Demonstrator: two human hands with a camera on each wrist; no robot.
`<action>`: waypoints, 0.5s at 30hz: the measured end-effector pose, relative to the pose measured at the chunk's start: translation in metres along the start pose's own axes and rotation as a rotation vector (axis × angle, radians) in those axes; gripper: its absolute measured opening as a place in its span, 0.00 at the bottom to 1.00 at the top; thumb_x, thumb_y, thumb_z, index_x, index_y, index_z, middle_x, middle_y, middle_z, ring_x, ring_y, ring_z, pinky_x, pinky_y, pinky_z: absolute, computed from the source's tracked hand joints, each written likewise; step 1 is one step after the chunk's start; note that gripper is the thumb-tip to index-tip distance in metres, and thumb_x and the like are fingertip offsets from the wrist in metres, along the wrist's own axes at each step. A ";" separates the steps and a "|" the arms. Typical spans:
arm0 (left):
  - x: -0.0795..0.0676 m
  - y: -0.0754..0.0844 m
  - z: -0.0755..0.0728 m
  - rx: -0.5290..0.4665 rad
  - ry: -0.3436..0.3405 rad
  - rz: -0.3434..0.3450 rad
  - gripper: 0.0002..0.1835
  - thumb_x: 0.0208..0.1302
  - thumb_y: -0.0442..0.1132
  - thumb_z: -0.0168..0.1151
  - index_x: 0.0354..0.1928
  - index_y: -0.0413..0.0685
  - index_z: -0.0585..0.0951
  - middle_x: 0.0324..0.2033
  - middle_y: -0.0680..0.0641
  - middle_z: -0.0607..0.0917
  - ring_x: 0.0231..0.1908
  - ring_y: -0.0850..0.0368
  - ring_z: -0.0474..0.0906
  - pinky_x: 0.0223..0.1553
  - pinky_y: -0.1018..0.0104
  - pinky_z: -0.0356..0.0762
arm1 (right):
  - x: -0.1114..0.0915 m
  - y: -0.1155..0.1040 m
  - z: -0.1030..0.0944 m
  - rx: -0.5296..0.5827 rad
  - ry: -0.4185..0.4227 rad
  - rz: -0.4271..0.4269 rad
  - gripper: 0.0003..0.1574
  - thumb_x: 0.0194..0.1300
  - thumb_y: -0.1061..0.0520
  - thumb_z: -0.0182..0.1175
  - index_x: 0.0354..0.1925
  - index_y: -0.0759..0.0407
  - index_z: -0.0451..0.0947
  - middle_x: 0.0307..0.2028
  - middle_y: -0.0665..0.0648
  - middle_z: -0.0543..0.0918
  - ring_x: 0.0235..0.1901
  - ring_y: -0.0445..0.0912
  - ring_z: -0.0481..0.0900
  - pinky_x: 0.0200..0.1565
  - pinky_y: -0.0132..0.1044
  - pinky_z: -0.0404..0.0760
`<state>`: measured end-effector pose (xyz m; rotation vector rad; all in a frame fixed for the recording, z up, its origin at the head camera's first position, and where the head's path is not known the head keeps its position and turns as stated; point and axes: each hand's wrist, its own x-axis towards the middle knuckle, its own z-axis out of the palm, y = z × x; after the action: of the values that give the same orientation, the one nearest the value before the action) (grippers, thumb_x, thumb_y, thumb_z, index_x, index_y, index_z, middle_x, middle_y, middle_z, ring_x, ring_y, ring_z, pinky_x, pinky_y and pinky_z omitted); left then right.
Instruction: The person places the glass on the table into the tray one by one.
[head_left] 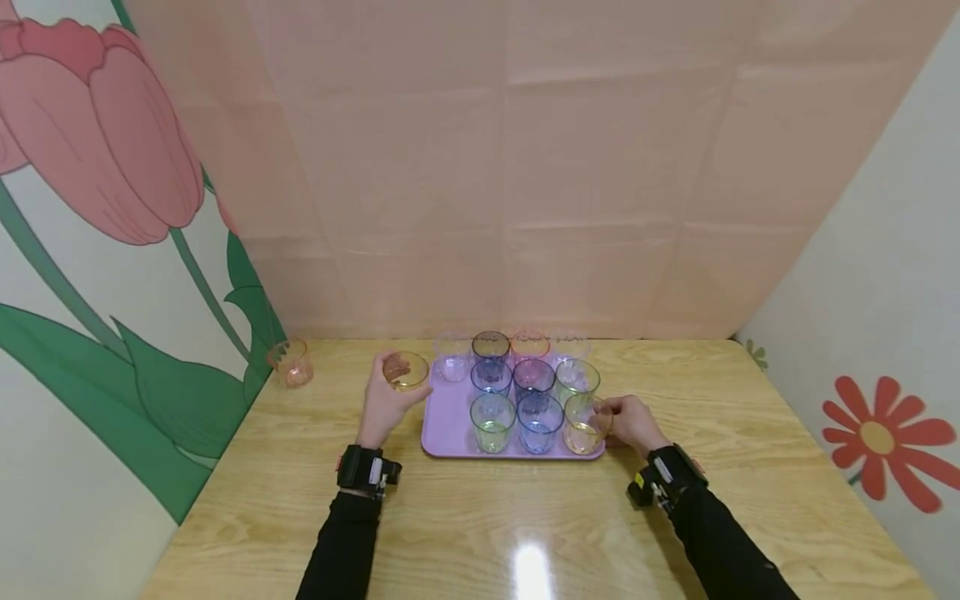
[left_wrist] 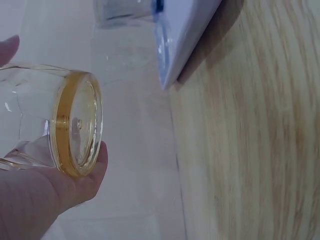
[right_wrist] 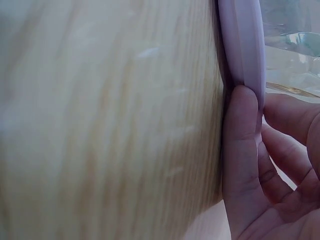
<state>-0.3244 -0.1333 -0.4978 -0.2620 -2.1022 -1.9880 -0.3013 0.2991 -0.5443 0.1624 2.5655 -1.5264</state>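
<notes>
My left hand (head_left: 381, 410) holds a clear drinking glass with an amber rim (head_left: 407, 382), thumb on one side and fingers round the other. In the left wrist view the amber-banded base of this glass (left_wrist: 75, 125) hangs above the table, left of the tray. On the right, my right hand (head_left: 636, 423) pinches the side of the lilac tray (head_left: 444, 427). The right wrist view has a finger at the underside of the tray's rim (right_wrist: 245, 50). Near that hand, a yellow glass (head_left: 585, 437) stands at the tray's front right corner.
Several tinted glasses stand close together in rows on the tray, among them a green glass (head_left: 492, 435) and a blue glass (head_left: 540, 433) in front. A pink glass (head_left: 294, 368) stands at the table's back left. A wall covering (head_left: 502, 208) rises behind the wooden table (head_left: 450, 525).
</notes>
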 end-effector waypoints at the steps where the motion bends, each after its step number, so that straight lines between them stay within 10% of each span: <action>1: 0.000 0.001 0.001 0.001 -0.009 -0.006 0.47 0.46 0.24 0.79 0.67 0.32 0.62 0.58 0.29 0.73 0.60 0.37 0.72 0.63 0.37 0.69 | 0.000 0.000 0.000 0.005 0.002 -0.002 0.24 0.64 0.63 0.67 0.55 0.76 0.79 0.44 0.66 0.82 0.32 0.45 0.83 0.32 0.42 0.87; 15: -0.005 0.001 0.013 0.058 -0.098 -0.075 0.47 0.52 0.29 0.78 0.70 0.38 0.59 0.63 0.33 0.74 0.68 0.38 0.67 0.72 0.45 0.59 | 0.001 0.002 0.002 0.017 0.004 -0.008 0.25 0.64 0.63 0.67 0.55 0.77 0.78 0.45 0.66 0.82 0.33 0.45 0.83 0.34 0.42 0.87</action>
<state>-0.3201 -0.1202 -0.4987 -0.2794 -2.2573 -1.9895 -0.3019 0.2983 -0.5466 0.1574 2.5603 -1.5522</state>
